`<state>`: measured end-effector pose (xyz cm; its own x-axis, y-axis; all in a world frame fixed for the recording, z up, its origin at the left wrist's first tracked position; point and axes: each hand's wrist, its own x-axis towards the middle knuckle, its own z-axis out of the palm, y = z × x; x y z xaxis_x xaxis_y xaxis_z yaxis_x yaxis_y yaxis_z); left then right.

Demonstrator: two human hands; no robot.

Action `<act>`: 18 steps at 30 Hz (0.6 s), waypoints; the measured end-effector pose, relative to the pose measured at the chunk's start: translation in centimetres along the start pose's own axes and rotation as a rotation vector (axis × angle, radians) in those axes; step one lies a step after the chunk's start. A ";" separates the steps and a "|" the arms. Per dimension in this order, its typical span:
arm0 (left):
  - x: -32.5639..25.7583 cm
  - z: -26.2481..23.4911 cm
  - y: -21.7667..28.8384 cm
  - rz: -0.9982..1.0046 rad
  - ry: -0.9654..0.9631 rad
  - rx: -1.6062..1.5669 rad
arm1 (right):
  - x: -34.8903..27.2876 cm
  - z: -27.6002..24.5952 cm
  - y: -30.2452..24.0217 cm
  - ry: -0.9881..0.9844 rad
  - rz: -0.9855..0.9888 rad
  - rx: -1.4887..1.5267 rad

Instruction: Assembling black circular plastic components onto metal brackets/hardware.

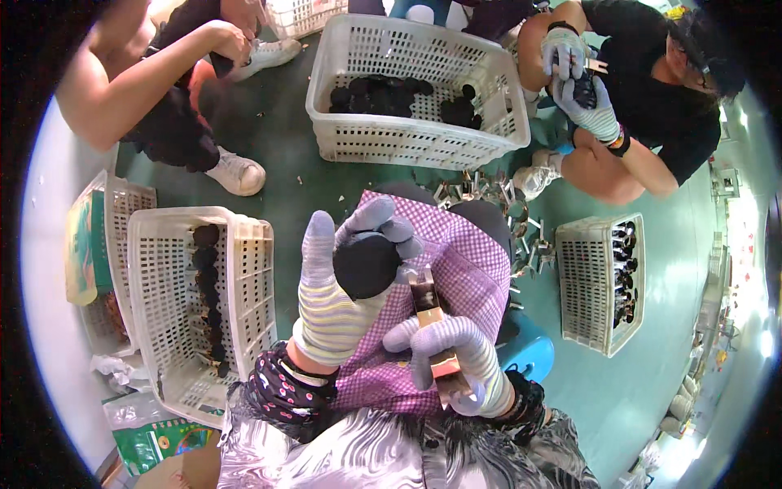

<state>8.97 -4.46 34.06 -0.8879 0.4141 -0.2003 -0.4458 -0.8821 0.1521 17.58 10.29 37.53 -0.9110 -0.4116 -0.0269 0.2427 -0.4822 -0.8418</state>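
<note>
My left hand (pixel 330 314), in a striped knit glove, is closed around a round black part (pixel 366 265) with its flat face showing. In my gloved right hand (pixel 460 346) is a shiny flat metal bracket (pixel 425 297). The bracket's forked upper end comes close to the black part; whether they touch I cannot tell. Both hands are above my lap, which a purple checked cloth (pixel 472 253) covers. The fingertips of the left hand are partly hidden behind the black part.
Ahead stands a white crate (pixel 419 134) with black parts. Further crates are at my left (pixel 183 310) and right (pixel 586 285). Loose metal brackets (pixel 529 236) lie on the floor beside a blue stool (pixel 529 346). A co-worker's gloved hands (pixel 582 94) hold a black part; another person (pixel 163 90) sits left.
</note>
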 end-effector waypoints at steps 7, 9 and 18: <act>0.3 0.5 -0.5 -0.001 0.084 0.076 | -0.2 -0.3 0.7 0.034 0.127 -0.055; 0.1 0.6 -0.6 0.003 0.099 0.086 | 0.0 -0.3 0.9 0.038 0.146 -0.024; 0.2 0.9 -0.6 -0.038 0.137 0.130 | 0.3 0.3 0.9 0.171 0.178 -0.046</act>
<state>8.94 -3.61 34.84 -0.8502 0.4045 -0.3370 -0.4976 -0.8264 0.2636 17.66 9.52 36.97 -0.8994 -0.3484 -0.2642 0.3923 -0.3762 -0.8394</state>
